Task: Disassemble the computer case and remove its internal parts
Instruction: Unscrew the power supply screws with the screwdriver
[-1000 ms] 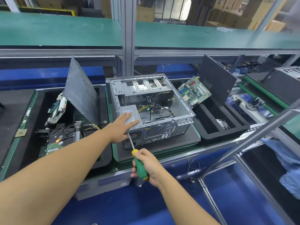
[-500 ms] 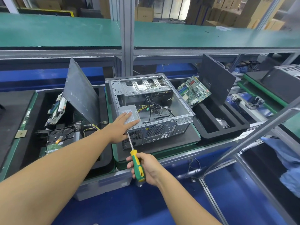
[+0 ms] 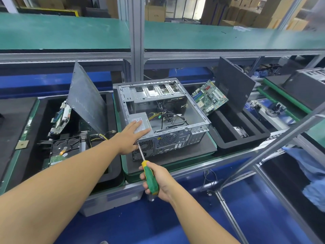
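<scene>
An open grey computer case lies on its side on a black mat. In its near left corner sits the silver power supply, with loose black and yellow cables beside it on the case floor. My left hand rests flat on the power supply, fingers straight. My right hand grips a green and yellow screwdriver. The screwdriver's tip touches the case's rear panel at its upper left corner, just under my left hand.
A black foam tray on the right holds a green motherboard and a leaning side panel. The left tray holds another panel, a circuit board and a hard drive. A slanted metal bar crosses at right.
My right hand has turned slightly on the screwdriver handle, rolling it in place. My left hand and the case have stayed still.
</scene>
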`<action>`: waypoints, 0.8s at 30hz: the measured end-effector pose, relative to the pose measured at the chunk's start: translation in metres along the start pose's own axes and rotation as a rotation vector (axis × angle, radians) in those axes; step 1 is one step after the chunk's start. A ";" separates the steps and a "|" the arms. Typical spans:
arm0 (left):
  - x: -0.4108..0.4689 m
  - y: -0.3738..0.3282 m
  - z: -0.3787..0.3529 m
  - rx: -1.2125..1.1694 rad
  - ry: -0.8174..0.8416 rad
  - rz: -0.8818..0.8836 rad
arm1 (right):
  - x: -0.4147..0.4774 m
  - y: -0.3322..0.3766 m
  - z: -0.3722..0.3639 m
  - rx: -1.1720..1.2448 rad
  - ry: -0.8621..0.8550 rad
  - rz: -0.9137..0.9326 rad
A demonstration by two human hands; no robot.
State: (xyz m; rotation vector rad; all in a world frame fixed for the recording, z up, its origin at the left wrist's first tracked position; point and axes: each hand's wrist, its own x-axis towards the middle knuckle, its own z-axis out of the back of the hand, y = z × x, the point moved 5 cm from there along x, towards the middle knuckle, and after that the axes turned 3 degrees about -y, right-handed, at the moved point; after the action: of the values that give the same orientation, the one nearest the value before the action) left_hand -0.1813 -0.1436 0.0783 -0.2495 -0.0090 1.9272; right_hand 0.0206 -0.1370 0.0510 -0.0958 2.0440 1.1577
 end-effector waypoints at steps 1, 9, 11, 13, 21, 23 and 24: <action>0.000 0.000 0.000 0.001 0.000 0.000 | -0.001 0.001 -0.002 0.013 0.019 -0.020; -0.001 -0.001 0.001 0.000 0.000 -0.002 | -0.003 0.005 0.004 -0.044 0.019 0.095; -0.001 -0.002 0.002 0.002 -0.002 -0.001 | -0.001 0.005 0.006 -0.042 0.006 0.125; -0.002 -0.002 0.002 0.008 -0.002 0.004 | 0.000 0.002 0.006 -0.030 -0.017 0.108; -0.001 -0.002 0.002 0.019 -0.002 0.005 | -0.001 0.002 -0.005 0.047 0.029 -0.043; -0.001 -0.002 0.002 0.020 0.000 0.004 | -0.001 0.003 -0.004 0.028 0.039 -0.047; -0.001 -0.002 0.002 0.021 0.002 0.003 | -0.002 0.004 -0.004 0.015 0.038 -0.041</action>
State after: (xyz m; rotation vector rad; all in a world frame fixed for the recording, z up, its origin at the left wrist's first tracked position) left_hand -0.1798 -0.1435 0.0803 -0.2370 0.0128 1.9294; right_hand 0.0182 -0.1380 0.0557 -0.1522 2.0738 1.1233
